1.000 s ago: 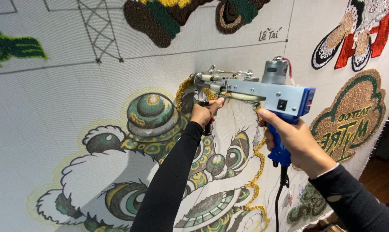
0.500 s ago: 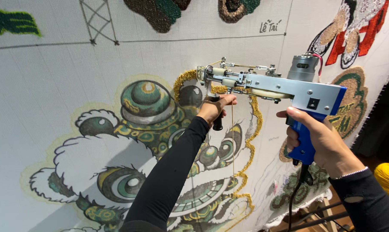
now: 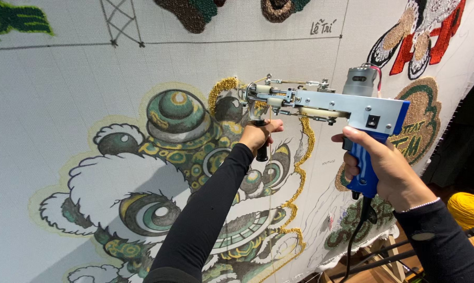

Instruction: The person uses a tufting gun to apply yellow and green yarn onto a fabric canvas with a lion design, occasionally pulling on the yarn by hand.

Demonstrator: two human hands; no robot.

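— Stretched upright ahead of me, what fills the background?

— White backing cloth [image 3: 64, 105], drawn and part-tufted with a green-and-gold lion head [image 3: 195, 173]; other tufted patches sit along the top and right edge, and a ball of yellow yarn [image 3: 468, 209] lies low at the right.

— And the tool?

— My tufting gun [image 3: 326, 102] is held level against that cloth, its long axis running left to right across my view: needle end at the cloth by the gold outline [image 3: 224, 86], grey motor and blue grip at the near end.

— Which of your hands is where?

— My left hand [image 3: 258, 135] is the one at the nose, fingers curled tight round the black front handle under the needle. My right hand [image 3: 386, 170] sits at the back end, wrapped round the blue grip, forefinger lying along its front. A black cord [image 3: 355, 236] drops from the grip.

— So the cloth lies which way?

— Beyond the left hand, straight off the gun's tip.
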